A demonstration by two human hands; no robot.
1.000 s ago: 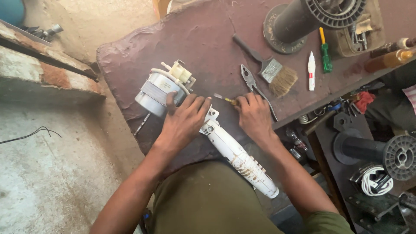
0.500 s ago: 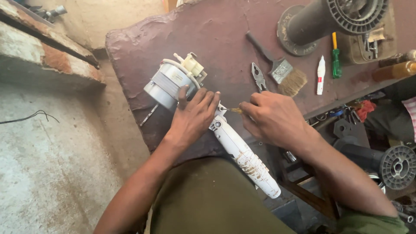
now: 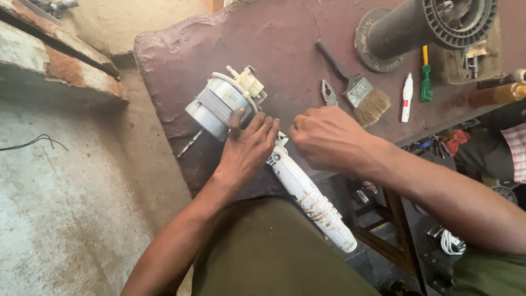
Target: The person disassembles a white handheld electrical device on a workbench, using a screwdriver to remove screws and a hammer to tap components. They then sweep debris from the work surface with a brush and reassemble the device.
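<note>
Left hand [image 3: 246,151] spread flat, pressing motor [image 3: 222,104] at near edge of surface [image 3: 285,44]. Right hand [image 3: 329,137] curled just right of motor's white handle [image 3: 309,200]; whether it pinches anything, can't tell. Keep your pressure steady, motor from rolling.

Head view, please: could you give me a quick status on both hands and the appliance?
Left hand pressed flat on white appliance, by its grey motor. Right hand closed at the appliance's near end; grip hidden. Pliers and brush lie behind.

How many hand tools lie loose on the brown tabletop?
3: pliers above the right hand, a paintbrush beside them, a green screwdriver farther right. Others may be hidden.
</note>
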